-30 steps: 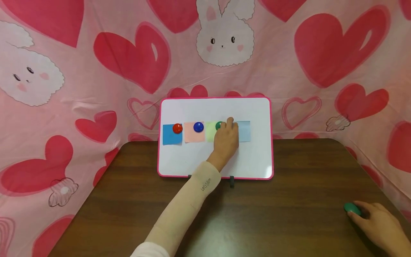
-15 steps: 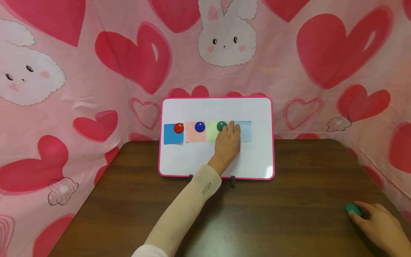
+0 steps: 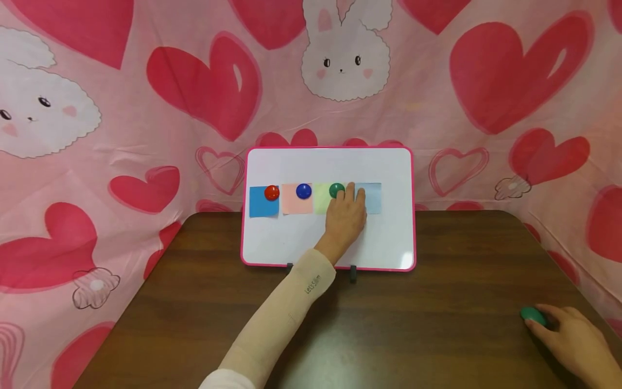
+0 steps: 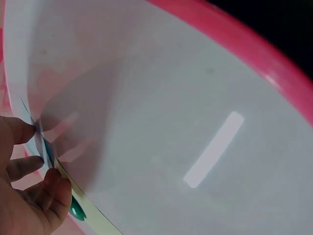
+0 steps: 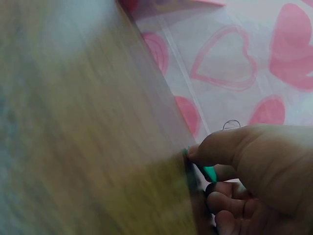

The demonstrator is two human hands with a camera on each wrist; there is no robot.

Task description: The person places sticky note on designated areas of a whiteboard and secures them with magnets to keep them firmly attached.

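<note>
On the upright whiteboard [image 3: 389, 243], a row of square paper notes runs from left to right: blue [image 3: 262, 208], peach [image 3: 297, 204], light green [image 3: 322, 202] and light blue [image 3: 373, 199]. Round magnets sit on the first notes: red [image 3: 272, 193], dark blue [image 3: 303, 191] and green [image 3: 337, 190]. My left hand [image 3: 346, 216] overlaps the light blue note's left part; in the left wrist view its extended fingertips [image 4: 29, 131] touch that note [image 4: 40, 142] against the board. At the lower right, my right hand [image 3: 578, 337] pinches another green magnet [image 3: 533, 317] between thumb and fingers.
The pink-framed board stands on small dark feet [image 3: 353, 274] at the back of the brown wooden table [image 3: 437, 313]. Behind and beside the table hangs a pink cloth [image 3: 437, 97] with hearts and rabbits.
My left fingers have shifted slightly lower, uncovering more of the green magnet on the light green note. The head view has drifted slightly. My right hand stays in place with its magnet.
</note>
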